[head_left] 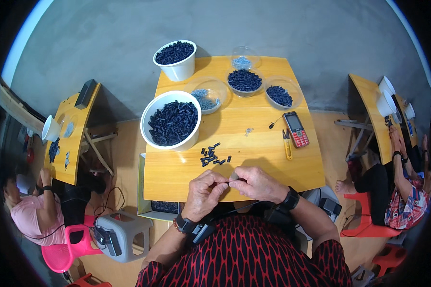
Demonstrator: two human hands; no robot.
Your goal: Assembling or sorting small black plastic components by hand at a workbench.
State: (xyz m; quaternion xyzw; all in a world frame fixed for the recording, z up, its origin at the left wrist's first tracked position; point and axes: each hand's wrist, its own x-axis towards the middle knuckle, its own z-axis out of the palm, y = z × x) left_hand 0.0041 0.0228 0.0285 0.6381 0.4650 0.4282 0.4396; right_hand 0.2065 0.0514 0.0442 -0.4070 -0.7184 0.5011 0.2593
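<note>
Near the table's front edge, my left hand (203,193) and my right hand (259,184) meet fingertip to fingertip. Both are closed in a pinch, and whatever sits between them is too small and covered to name. Something dull grey-brown (233,176) shows at my right fingertips; I cannot tell if it is a finger cover. Just beyond my left hand lies a loose pile of short black plastic tubes (209,156). A few tiny silvery pins (248,131) rest farther up the table.
White buckets of black pieces (169,143) (180,71) stand at left. Clear bowls hold black parts (244,80) (279,96) and metal pins (206,99) (241,62). Yellow-handled snips (287,146) lie beside a red keypad phone (297,130). People sit at side tables (76,129) (372,115).
</note>
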